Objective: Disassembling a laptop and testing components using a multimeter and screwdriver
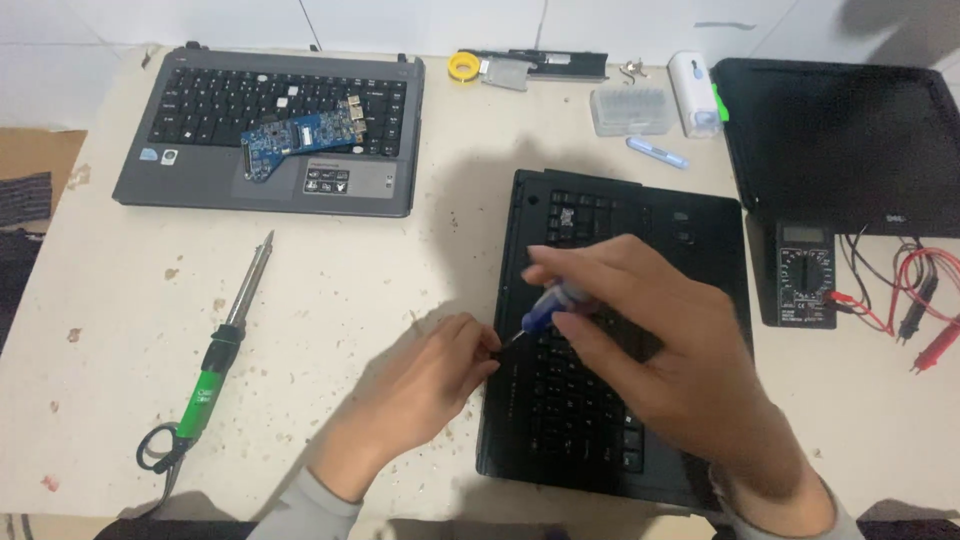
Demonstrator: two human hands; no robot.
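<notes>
White tabletop (330,290), scuffed and dotted with crumbs of debris, fills the head view, and I'm looking straight down at both hands over a black laptop base (610,330) lying flat, near the front edge.

Right hand (665,350) first: fingers pressed together around a small screwdriver (548,308) with a blue and pale handle, pinched up near its top so it can be spun between fingertips. Its tip angles down-left to the left edge of the black base. Left hand (430,385) sits just beside that edge, thumb and forefinger pinched close at the tip of the driver, I'd say to steady it or catch something tiny; whether anything sits between those fingertips I cannot tell.

Scanning out now. A soldering iron (228,345) with a green grip lies well to the left, out of the hands' way. At the back left rests a grey laptop base (265,130) with a blue circuit board (300,135) on its keys. Along the back edge I see a yellow roll (463,66), a clear plastic box (630,108) and a white bottle (692,92). To the right, a black lid (840,140) and a multimeter (805,275) with red and black leads (915,295), close at hand.
</notes>
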